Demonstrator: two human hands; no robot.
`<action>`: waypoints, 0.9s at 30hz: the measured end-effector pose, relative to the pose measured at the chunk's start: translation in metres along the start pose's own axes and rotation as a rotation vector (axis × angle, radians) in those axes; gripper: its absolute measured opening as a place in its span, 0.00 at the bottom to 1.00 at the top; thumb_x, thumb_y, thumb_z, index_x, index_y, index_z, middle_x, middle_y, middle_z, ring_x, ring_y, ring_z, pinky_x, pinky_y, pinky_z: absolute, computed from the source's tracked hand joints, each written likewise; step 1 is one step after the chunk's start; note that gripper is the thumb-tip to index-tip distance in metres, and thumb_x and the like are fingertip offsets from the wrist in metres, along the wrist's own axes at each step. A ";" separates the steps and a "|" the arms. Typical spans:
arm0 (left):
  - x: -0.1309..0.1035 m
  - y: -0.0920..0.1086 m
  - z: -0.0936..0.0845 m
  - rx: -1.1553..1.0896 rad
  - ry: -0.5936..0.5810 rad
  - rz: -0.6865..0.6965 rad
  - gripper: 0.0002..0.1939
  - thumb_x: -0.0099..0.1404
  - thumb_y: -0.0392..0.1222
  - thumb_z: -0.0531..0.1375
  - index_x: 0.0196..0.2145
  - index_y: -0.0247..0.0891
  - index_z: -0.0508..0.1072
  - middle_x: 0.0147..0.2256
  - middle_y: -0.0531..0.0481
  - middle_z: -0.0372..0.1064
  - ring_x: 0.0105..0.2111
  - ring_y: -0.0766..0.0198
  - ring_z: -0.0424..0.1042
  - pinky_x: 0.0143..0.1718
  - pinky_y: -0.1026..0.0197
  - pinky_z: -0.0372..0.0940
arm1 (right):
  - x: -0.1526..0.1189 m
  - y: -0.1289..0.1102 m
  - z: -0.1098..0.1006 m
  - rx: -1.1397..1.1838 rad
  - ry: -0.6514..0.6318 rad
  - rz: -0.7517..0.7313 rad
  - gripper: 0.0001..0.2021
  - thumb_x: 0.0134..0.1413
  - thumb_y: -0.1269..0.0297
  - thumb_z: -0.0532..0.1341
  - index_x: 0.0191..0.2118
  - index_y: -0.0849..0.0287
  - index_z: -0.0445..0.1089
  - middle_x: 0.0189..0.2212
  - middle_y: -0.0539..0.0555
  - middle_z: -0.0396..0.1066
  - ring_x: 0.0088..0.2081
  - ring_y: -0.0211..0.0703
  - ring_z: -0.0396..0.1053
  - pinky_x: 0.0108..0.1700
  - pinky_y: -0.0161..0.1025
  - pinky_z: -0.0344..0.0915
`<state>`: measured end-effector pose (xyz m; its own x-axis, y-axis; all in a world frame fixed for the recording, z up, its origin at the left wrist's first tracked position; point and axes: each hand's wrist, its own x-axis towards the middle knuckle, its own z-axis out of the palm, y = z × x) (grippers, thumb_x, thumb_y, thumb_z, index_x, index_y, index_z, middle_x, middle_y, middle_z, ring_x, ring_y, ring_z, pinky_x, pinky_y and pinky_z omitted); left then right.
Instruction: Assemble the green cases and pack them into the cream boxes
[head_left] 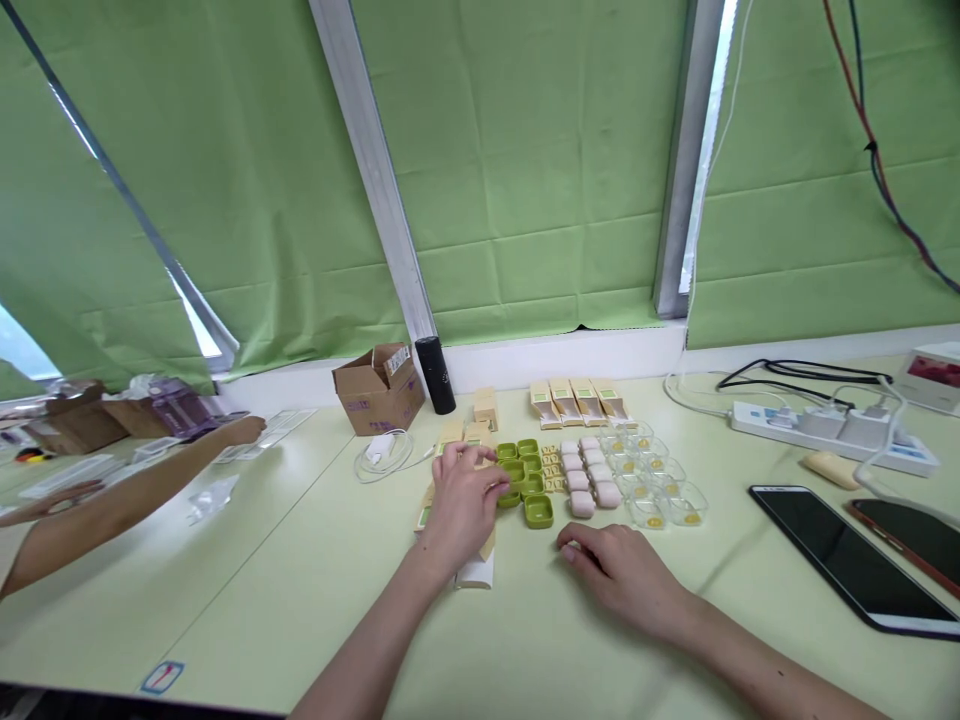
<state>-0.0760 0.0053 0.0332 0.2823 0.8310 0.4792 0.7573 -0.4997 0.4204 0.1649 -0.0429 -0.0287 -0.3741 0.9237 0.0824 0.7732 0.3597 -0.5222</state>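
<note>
My left hand (466, 495) reaches over the cream cardboard boxes, its fingers bent and apart, at the left edge of a group of small green square cups (538, 511). Nothing shows in its grasp; whether its fingertips touch a cup I cannot tell. My right hand (619, 572) rests on the table in front of the pale pink blocks (581, 503), fingers curled together and holding nothing visible. Between cups and blocks lie small yellowish pieces (553, 468). Clear plastic cups with yellow spots (649, 512) stand in rows to the right. A cream box (475, 572) lies partly under my left wrist.
Open cream cartons (577, 402) stand at the back. Behind to the left are a brown cardboard box (381, 392), a black cylinder (435, 375) and a charger (380, 447). A power strip (832, 432) and phone (851, 550) lie right. Another person's arm (142, 500) reaches in left.
</note>
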 end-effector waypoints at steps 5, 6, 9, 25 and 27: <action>-0.020 0.004 0.004 0.238 -0.106 0.095 0.14 0.67 0.30 0.61 0.27 0.43 0.82 0.43 0.42 0.71 0.51 0.46 0.59 0.50 0.43 0.53 | 0.000 0.001 0.003 -0.034 0.030 -0.020 0.18 0.72 0.59 0.49 0.53 0.47 0.77 0.35 0.53 0.82 0.36 0.49 0.78 0.37 0.39 0.56; -0.023 0.005 0.005 0.258 -0.117 0.103 0.15 0.66 0.28 0.61 0.26 0.42 0.81 0.41 0.43 0.70 0.50 0.46 0.59 0.48 0.43 0.53 | 0.000 0.001 0.003 -0.043 0.032 -0.022 0.19 0.72 0.59 0.49 0.53 0.47 0.77 0.34 0.53 0.82 0.36 0.49 0.79 0.36 0.39 0.56; -0.029 0.007 0.010 0.301 -0.143 0.116 0.16 0.63 0.24 0.60 0.23 0.41 0.79 0.38 0.42 0.68 0.47 0.47 0.59 0.45 0.45 0.52 | 0.001 0.002 0.004 -0.064 0.029 -0.024 0.19 0.73 0.59 0.49 0.55 0.47 0.77 0.34 0.54 0.82 0.36 0.50 0.79 0.36 0.39 0.56; -0.032 -0.002 0.029 0.339 -0.217 0.119 0.18 0.59 0.22 0.56 0.20 0.40 0.75 0.33 0.39 0.68 0.45 0.45 0.59 0.44 0.43 0.51 | 0.004 0.002 0.006 -0.126 0.028 -0.009 0.22 0.75 0.60 0.45 0.53 0.50 0.77 0.33 0.56 0.82 0.34 0.51 0.78 0.34 0.40 0.52; -0.033 -0.003 0.030 0.305 -0.200 0.115 0.18 0.59 0.23 0.57 0.20 0.41 0.75 0.33 0.38 0.67 0.45 0.44 0.59 0.45 0.43 0.51 | 0.005 0.003 0.007 -0.125 0.032 -0.005 0.22 0.75 0.61 0.45 0.52 0.50 0.78 0.34 0.56 0.82 0.34 0.50 0.78 0.34 0.39 0.53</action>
<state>-0.0693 -0.0131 -0.0071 0.4623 0.8202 0.3370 0.8461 -0.5218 0.1092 0.1617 -0.0383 -0.0361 -0.3634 0.9248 0.1130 0.8300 0.3764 -0.4115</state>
